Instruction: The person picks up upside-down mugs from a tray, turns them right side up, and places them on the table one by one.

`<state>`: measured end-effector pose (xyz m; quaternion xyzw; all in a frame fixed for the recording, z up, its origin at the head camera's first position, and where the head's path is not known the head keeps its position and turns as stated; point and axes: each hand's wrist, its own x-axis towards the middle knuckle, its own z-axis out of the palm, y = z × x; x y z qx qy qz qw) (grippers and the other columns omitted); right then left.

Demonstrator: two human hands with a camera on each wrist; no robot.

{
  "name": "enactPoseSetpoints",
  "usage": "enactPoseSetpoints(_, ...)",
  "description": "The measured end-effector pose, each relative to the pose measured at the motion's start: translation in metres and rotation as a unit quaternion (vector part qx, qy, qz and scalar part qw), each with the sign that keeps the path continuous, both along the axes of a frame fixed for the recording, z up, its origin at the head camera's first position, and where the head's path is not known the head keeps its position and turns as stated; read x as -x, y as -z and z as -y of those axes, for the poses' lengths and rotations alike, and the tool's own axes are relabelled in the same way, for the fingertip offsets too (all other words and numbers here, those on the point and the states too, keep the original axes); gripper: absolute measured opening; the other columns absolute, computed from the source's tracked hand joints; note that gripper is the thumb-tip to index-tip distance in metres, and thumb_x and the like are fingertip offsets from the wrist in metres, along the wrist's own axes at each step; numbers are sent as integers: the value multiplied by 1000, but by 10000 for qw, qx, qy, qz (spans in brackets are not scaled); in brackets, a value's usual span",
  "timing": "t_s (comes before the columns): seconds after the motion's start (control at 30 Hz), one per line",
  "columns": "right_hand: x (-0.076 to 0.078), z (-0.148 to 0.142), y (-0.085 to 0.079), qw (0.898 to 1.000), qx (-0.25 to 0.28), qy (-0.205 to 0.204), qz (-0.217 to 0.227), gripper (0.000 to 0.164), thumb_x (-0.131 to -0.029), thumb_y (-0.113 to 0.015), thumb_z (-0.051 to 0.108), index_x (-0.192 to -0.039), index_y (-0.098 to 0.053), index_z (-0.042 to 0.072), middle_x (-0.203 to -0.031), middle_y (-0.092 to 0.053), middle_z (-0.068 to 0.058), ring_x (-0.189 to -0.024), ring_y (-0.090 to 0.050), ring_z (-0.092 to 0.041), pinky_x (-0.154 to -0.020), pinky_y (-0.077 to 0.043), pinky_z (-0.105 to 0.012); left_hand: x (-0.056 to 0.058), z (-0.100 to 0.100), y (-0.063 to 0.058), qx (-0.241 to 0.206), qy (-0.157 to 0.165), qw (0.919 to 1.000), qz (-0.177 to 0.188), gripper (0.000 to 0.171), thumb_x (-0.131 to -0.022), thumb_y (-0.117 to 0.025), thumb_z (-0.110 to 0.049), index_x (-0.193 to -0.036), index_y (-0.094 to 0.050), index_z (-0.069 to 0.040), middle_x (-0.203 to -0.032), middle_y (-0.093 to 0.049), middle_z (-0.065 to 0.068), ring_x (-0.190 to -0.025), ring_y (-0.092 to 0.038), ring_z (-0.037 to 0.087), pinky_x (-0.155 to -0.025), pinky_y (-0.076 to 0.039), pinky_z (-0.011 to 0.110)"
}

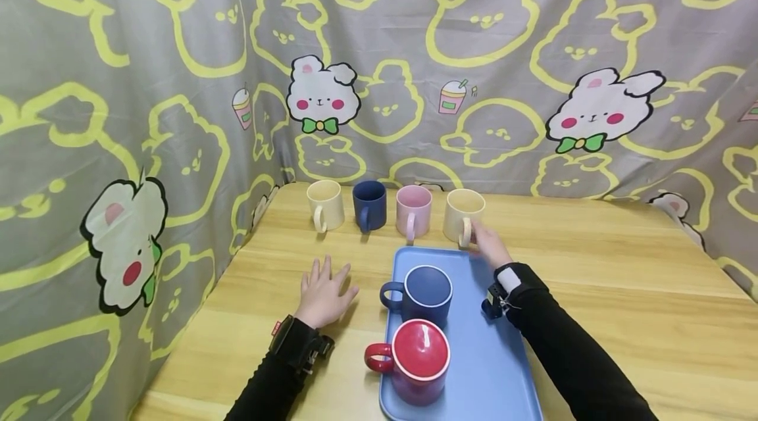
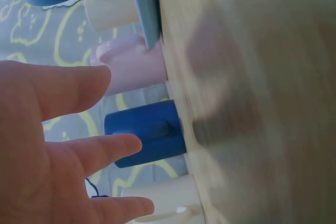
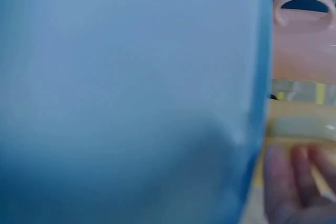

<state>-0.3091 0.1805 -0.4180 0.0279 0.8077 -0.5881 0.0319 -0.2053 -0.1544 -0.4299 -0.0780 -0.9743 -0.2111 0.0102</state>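
Observation:
Beside the handle of the right-hand cream mug [image 1: 457, 209] is my right hand [image 1: 490, 247], its fingertips right at the handle. In the right wrist view the fingers [image 3: 300, 174] look blurred and point toward this mug; no thumb shows on the handle's other side. My left hand [image 1: 324, 295] is spread over the table left of the tray, holding nothing. On the blue tray [image 1: 485, 342] stand a dark blue mug [image 1: 428, 293] and, nearer me, a red mug [image 1: 419, 358], handles pointing left.
Along the back of the wooden table [image 1: 622, 263] stand another cream mug [image 1: 326, 204], a navy mug [image 1: 370, 204] and a pink mug [image 1: 413, 210], handles toward me. A patterned grey curtain [image 1: 391, 33] hangs behind and on the left.

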Motion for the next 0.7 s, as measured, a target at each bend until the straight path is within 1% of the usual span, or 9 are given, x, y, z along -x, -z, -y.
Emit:
enactPoseSetpoints(0.07,-8,-5,-8,9992,-323,234,-69,62,-106,-18,36,-131,-42,-16,-133,-46,-34,-120,-47,-43,-92,-47,-44,0,-1,0,-17,5,10000,13,55,-98,-54,-37,-143,-47,-6,-152,-20,32,-140,-11,53,-108,-7,69)
enactPoseSetpoints(0.13,-18,-13,-12,9972,-408,571,-273,63,-105,-17,38,-138,-38,-11,-139,-40,-33,-130,-37,-44,-103,-37,-50,1,-2,0,-94,55,9999,34,54,-98,-55,-36,-142,-48,-6,-151,-22,33,-139,-12,53,-108,-8,68)
enactPoseSetpoints(0.2,-34,-22,-15,9945,-282,838,-555,62,-106,-18,37,-145,-28,-10,-147,-31,-32,-137,-27,-44,-111,-24,-51,1,-4,1,-297,221,9993,47,53,-97,-56,-34,-141,-48,-4,-149,-25,34,-138,-17,53,-107,-10,69)
enactPoseSetpoints(0.27,-50,-30,-16,9919,-42,963,-826,61,-107,-20,36,-149,-21,-9,-152,-23,-30,-141,-20,-42,-114,-17,-51,1,-5,3,-591,465,9971,88,53,-96,-58,-31,-141,-49,-3,-147,-29,34,-136,-22,53,-107,-13,68)
enactPoseSetpoints(0.37,-77,-43,-14,9900,186,848,-1112,60,-107,-20,33,-151,-12,-8,-156,-12,-29,-142,-13,-43,-114,-13,-54,1,-8,4,-1031,961,9898,197,55,-93,-62,-28,-139,-50,-2,-144,-36,33,-133,-30,52,-106,-20,68)
enactPoseSetpoints(0.43,-94,-53,-11,9890,-130,692,-1300,58,-107,-22,30,-150,-13,-9,-154,-11,-32,-140,-13,-48,-112,-14,-59,0,-11,5,-1257,1269,9835,280,57,-91,-66,-28,-139,-50,-1,-142,-40,31,-131,-35,49,-104,-24,67)
enactPoseSetpoints(0.5,-108,-63,-7,9841,-721,477,-1552,57,-107,-28,26,-148,-16,-13,-151,-10,-37,-138,-11,-54,-109,-12,-65,-2,-15,5,-1420,1478,9781,362,59,-89,-68,-29,-138,-51,-1,-139,-45,27,-129,-39,46,-103,-28,64)
enactPoseSetpoints(0.57,-121,-71,-3,9704,-1524,312,-1849,56,-106,-36,23,-145,-23,-15,-148,-11,-42,-136,-7,-58,-106,-8,-70,-2,-19,5,-1546,1588,9743,409,59,-88,-70,-30,-137,-53,-2,-135,-50,24,-125,-44,42,-101,-32,61)
enactPoseSetpoints(0.7,-139,-82,6,9286,-2960,-1,-2239,57,-103,-46,25,-143,-31,-13,-148,-6,-43,-138,9,-54,-105,7,-69,-1,-25,6,-1826,1712,9671,456,52,-87,-73,-26,-131,-59,-2,-123,-59,17,-113,-54,34,-95,-42,52)
